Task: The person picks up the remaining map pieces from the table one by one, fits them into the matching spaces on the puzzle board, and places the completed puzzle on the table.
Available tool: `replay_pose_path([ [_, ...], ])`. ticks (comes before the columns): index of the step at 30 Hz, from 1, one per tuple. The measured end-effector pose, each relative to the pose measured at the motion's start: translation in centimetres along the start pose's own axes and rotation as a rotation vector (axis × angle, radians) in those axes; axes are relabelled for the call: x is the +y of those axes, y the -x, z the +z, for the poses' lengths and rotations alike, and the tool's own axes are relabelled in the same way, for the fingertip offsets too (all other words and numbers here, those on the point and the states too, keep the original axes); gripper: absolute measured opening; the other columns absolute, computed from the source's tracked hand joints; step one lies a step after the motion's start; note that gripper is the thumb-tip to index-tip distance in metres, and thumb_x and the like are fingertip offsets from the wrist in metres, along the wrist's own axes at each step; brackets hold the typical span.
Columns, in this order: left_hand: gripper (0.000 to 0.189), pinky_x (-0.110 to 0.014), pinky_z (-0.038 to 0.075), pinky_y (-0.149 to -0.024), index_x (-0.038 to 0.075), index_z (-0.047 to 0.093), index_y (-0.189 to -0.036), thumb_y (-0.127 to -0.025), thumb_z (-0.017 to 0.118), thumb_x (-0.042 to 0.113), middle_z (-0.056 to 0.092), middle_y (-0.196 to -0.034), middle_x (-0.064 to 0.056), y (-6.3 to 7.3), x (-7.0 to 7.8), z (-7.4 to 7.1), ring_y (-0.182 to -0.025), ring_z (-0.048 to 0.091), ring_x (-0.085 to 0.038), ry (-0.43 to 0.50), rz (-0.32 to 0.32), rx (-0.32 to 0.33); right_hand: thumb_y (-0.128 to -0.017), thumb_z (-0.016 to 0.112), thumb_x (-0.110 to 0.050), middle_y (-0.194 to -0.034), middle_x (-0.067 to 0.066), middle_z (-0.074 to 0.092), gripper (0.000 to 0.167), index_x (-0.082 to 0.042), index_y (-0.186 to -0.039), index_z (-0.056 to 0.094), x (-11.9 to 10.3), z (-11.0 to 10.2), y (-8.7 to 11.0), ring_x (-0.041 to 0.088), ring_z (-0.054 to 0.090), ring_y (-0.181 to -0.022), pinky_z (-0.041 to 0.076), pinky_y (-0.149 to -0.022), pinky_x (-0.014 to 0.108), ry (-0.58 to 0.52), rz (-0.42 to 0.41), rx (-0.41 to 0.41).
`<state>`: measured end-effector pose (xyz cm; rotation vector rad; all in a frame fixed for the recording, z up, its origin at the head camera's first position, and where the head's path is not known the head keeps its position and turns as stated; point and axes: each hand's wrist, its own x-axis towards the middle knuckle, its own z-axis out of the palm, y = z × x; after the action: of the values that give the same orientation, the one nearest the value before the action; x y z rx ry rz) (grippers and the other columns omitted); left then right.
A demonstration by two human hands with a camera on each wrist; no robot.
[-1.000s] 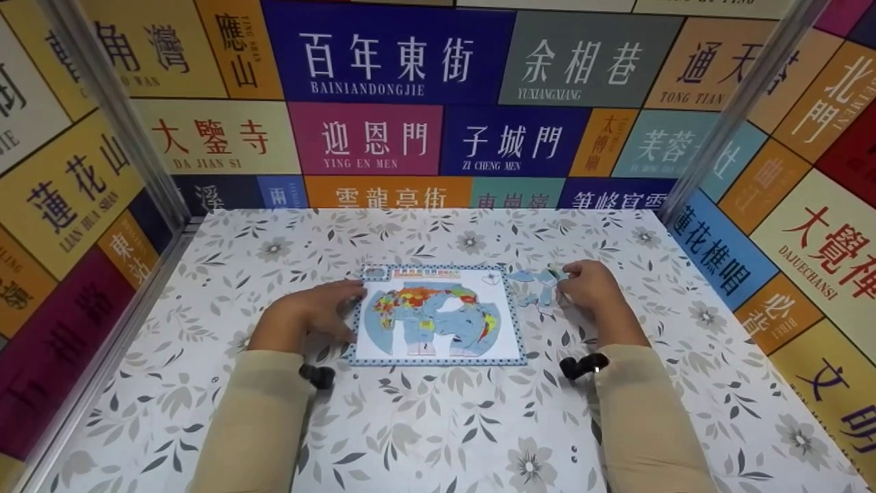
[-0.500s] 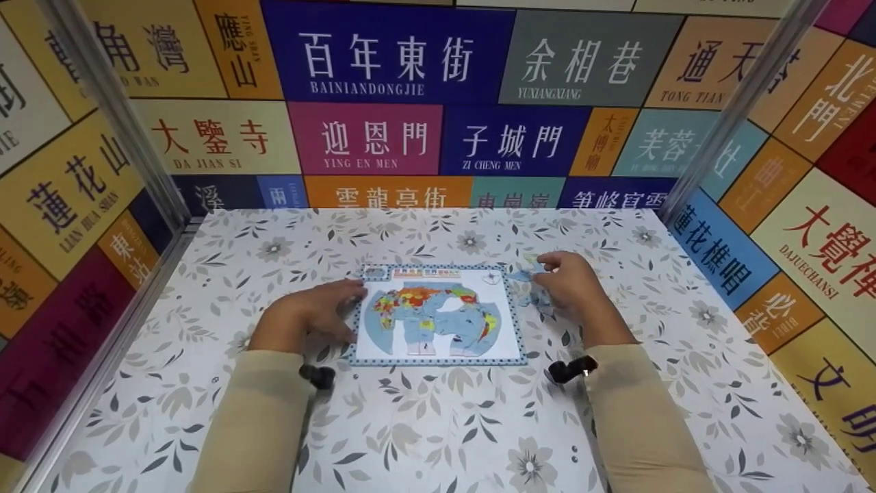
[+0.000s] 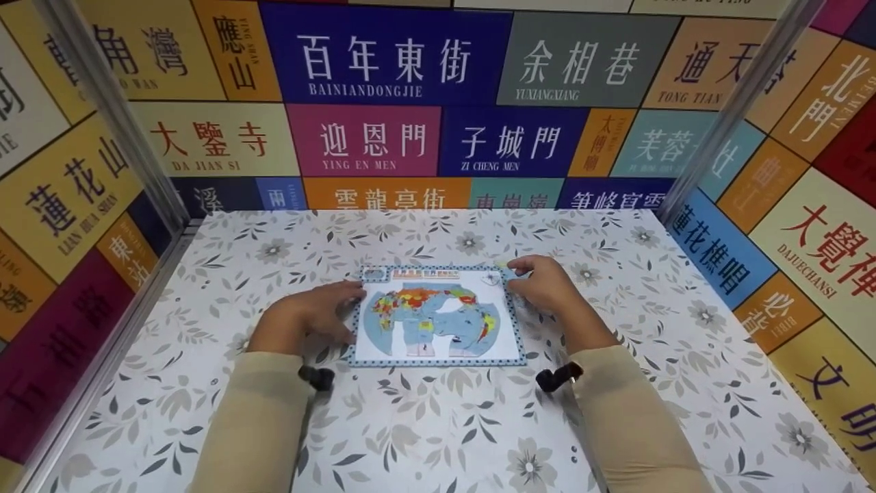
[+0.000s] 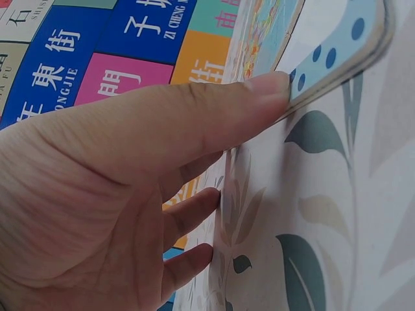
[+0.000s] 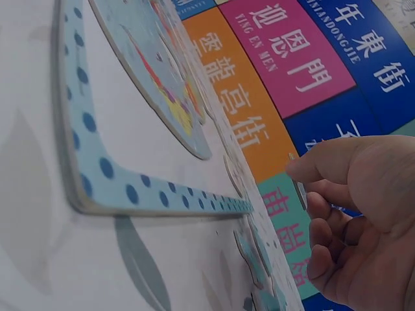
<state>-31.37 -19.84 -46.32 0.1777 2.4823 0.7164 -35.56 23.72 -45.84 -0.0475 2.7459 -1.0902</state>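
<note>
A flat world map puzzle board (image 3: 438, 361) with a blue dotted border lies on the table, most of its oval map filled and a few white gaps showing. My left hand (image 3: 311, 315) rests along the board's left edge. In the left wrist view, its straight thumb (image 4: 259, 91) touches the dotted border and the other fingers are spread behind. Over the board's upper right corner, my right hand (image 3: 547, 284) pinches a thin puzzle piece (image 5: 299, 189) between thumb and fingers, the piece seen nearly edge-on in the right wrist view.
Loose blue puzzle pieces (image 5: 254, 249) lie just outside the board's right side, hidden behind the right hand in the head view. A flower-patterned cloth (image 3: 438, 431) covers the table. Panels with coloured street-name blocks (image 3: 383, 51) enclose the back and sides.
My right hand has moved left from the loose pieces to the board's upper right corner, carrying a puzzle piece. The left hand and board have stayed in place.
</note>
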Motion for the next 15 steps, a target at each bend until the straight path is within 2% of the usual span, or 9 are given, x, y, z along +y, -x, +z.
replay_pose_path([
  [5, 0.102, -0.065, 0.012, -0.136, 0.038, 0.041, -0.165, -0.079, 0.096, 0.032, 0.02, -0.181, 0.012, 0.0, -0.1, 0.1, -0.17, 0.01, -0.032, 0.003, 0.004, 0.0, -0.099, 0.072, -0.025, -0.136, 0.013, 0.065, 0.043, -0.013, -0.14, 0.07, -0.6, 1.0, -0.3, 0.028, 0.059, -0.114, 0.054, -0.089, 0.038, 0.014, -0.026, -0.017],
  [9, 0.102, -0.065, 0.012, -0.136, 0.039, 0.041, -0.165, -0.079, 0.096, 0.033, 0.02, -0.181, 0.012, 0.0, -0.1, 0.1, -0.171, 0.01, -0.032, -0.007, 0.0, -0.003, -0.098, 0.074, -0.026, -0.134, 0.01, 0.067, 0.042, -0.015, -0.139, 0.071, -0.7, 1.5, -0.5, 0.026, 0.059, -0.113, 0.053, -0.091, 0.037, 0.032, 0.003, -0.028],
  [15, 0.101, -0.066, 0.013, -0.136, 0.039, 0.04, -0.165, -0.08, 0.095, 0.032, 0.019, -0.181, 0.012, 0.1, 0.1, 0.1, -0.171, 0.009, -0.032, -0.003, -0.01, -0.01, -0.099, 0.073, -0.025, -0.137, 0.011, 0.064, 0.042, -0.016, -0.139, 0.07, -0.3, 1.6, -0.6, 0.028, 0.058, -0.117, 0.053, -0.098, 0.042, 0.04, 0.014, -0.033],
])
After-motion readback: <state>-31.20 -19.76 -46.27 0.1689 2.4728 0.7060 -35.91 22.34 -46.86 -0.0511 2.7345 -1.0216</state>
